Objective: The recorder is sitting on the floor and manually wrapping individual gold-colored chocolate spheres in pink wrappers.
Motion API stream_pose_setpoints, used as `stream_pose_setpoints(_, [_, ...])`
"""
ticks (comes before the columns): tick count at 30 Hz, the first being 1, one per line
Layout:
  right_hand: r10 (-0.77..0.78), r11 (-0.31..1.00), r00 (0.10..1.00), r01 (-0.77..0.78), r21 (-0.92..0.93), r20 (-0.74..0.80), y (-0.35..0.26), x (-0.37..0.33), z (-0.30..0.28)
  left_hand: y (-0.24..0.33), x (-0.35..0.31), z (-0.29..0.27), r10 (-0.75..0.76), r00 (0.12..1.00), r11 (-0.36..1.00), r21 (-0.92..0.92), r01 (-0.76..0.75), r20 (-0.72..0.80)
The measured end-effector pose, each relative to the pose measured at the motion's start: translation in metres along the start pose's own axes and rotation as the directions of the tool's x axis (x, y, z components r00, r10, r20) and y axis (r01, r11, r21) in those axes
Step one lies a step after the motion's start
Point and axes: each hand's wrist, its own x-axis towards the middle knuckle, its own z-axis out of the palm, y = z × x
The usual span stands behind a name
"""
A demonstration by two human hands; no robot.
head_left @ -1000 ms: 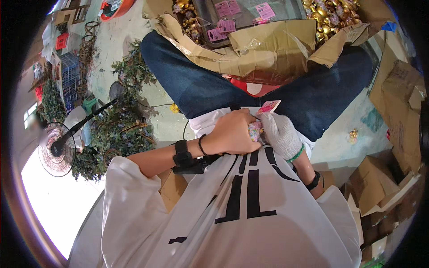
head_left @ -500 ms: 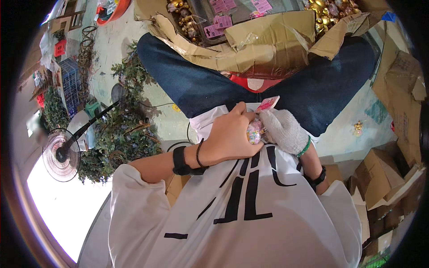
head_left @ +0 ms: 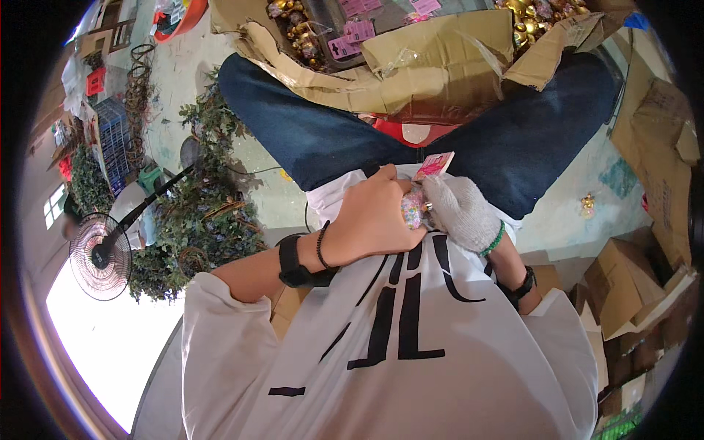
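The left hand [head_left: 372, 218], bare, is curled in a grip on a glittery pastel ornament [head_left: 413, 209], thumb and forefinger bent about its left side; the other fingers are hidden behind the back of the hand. The right hand [head_left: 463, 216], in a pale knitted glove with a green cuff, is curled nearly closed against the ornament's right side. Its fingertips are out of sight, so I cannot tell exactly what it pinches. A pink card [head_left: 434, 166] stands up at a tilt just above the ornament, its lower end meeting the glove.

The ornament sits between the two hands, close to the white shirt [head_left: 396, 315], well apart from the near edge of the cardboard box [head_left: 440, 55] beyond the lap. In that box lies a grey tray [head_left: 394, 22], with pink tags [head_left: 359, 31] toward its near left corner. Gold ornaments [head_left: 295, 31] fill the box beside the tray's left edge, and more lie by the box's right edge.
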Motion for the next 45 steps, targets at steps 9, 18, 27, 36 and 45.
stream_pose_setpoints(9, [-0.283, 0.898, 0.958, 0.280, -0.341, 0.040, 0.016, 0.003, 0.001, -0.001, 0.006, -0.002, -0.048, 0.992, 0.997, 0.072, 0.040, 0.117])
stream_pose_setpoints(18, [-0.429, 0.768, 0.900, 0.409, -0.493, 0.077, 0.023, 0.007, -0.001, -0.003, 0.013, 0.000, -0.115, 0.979, 0.993, 0.032, 0.111, 0.168])
stream_pose_setpoints(27, [-0.318, 0.857, 0.948, 0.281, -0.431, -0.016, 0.028, 0.007, 0.005, -0.003, 0.008, 0.012, -0.208, 0.963, 0.976, -0.026, 0.216, 0.169])
stream_pose_setpoints(36, [-0.246, 0.893, 0.967, 0.202, -0.401, -0.060, 0.024, 0.026, 0.001, -0.005, 0.012, 0.019, -0.247, 0.969, 0.947, -0.209, 0.244, 0.013])
stream_pose_setpoints(45, [-0.445, 0.616, 0.895, 0.288, -0.733, -0.022, 0.028, 0.025, 0.000, 0.019, 0.011, -0.024, 0.116, 0.993, 0.984, -0.143, -0.109, 0.038])
